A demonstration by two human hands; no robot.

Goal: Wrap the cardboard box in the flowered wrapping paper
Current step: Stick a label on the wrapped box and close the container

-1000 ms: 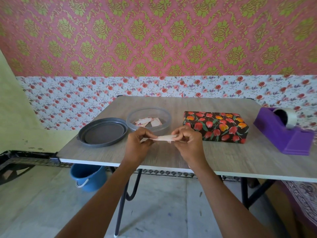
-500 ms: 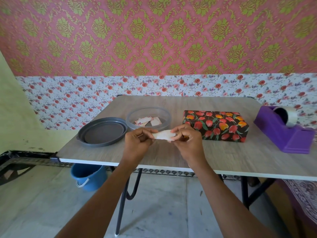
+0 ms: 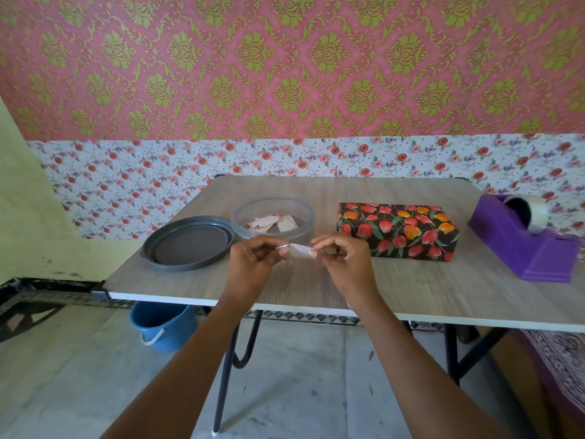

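The cardboard box (image 3: 399, 231) lies on the table (image 3: 411, 282), fully covered in the flowered wrapping paper (image 3: 425, 240). It is just beyond the right hand's fingers and to their right, and they do not touch it. The left hand (image 3: 253, 269) and the right hand (image 3: 346, 264) each pinch one end of a small paper label (image 3: 299, 250) between thumb and fingertips, with the other fingers curled in. I judge that the label is being peeled or opened (whether it has a backing, the view does not show). If the hands pull apart too hard, the thin paper can tear or crease. A bared sticky face could catch on the fingertips or fold on itself. Right behind the fingers stands a clear round container (image 3: 273, 201) with more labels, and its grey lid (image 3: 186, 245) lies to their left. A careless reach forward could knock the container.
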